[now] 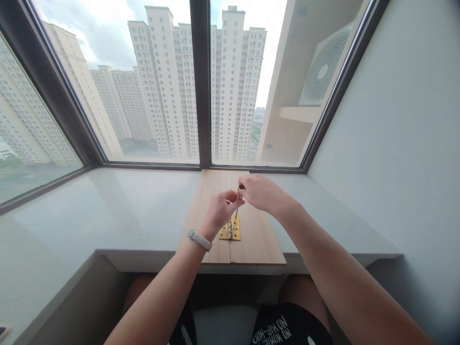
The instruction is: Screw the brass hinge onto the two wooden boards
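A screwdriver (239, 192) with a yellow and black handle stands nearly upright, its shaft pointing down at the upper right part of a brass hinge (235, 234). My right hand (259, 191) is closed round the top of the handle. Lower down, the fingers of my left hand (222, 209) pinch the handle near the shaft. The hinge lies opened flat across the seam between two light wooden boards (253, 247). Several holes show in its leaves; my left hand covers part of its upper left side. Whether a screw sits under the tip is too small to tell.
The boards rest on a white windowsill counter (143, 211), their near ends jutting past its front edge. Dark window frames (203, 96) rise behind. A white wall (395, 120) stands at the right. My legs are under the counter, and a dark object (5, 331) lies at the lower left.
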A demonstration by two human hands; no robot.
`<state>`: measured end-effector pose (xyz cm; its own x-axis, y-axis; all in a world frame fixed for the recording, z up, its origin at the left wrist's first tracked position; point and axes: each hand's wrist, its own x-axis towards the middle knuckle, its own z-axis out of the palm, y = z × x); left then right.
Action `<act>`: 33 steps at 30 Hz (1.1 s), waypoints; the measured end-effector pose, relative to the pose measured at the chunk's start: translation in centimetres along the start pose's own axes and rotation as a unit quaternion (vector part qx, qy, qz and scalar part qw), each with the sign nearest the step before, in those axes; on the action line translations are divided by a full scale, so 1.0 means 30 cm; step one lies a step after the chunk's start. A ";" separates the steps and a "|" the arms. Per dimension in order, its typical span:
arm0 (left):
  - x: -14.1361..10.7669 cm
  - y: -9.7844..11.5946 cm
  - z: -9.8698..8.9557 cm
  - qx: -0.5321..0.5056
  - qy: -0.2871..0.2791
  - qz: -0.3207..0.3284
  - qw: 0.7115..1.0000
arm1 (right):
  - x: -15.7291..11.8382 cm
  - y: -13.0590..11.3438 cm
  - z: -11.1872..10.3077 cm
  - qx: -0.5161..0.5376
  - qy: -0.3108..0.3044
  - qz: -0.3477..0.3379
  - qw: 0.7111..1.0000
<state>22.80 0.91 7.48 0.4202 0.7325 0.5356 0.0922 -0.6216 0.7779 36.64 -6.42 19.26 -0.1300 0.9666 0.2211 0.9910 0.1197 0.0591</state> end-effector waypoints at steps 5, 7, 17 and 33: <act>0.003 0.014 -0.007 0.000 -0.011 -0.008 1.000 | 0.006 -0.010 0.001 -0.023 -0.006 -0.004 1.000; 0.003 0.021 -0.011 0.004 -0.014 -0.010 1.000 | 0.006 -0.016 -0.002 -0.027 -0.010 -0.002 1.000; 0.004 0.031 -0.014 0.002 -0.037 0.004 0.999 | 0.009 -0.019 0.002 -0.041 -0.001 0.024 0.999; 0.000 0.027 -0.005 0.012 -0.018 0.014 1.000 | 0.006 -0.051 0.028 -0.019 0.022 0.119 0.993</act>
<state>22.76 0.44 8.17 0.4548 0.7042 0.5453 0.1008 -0.6490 0.7541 35.13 -6.22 18.39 0.1046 0.9556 0.2755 0.9922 -0.1193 0.0369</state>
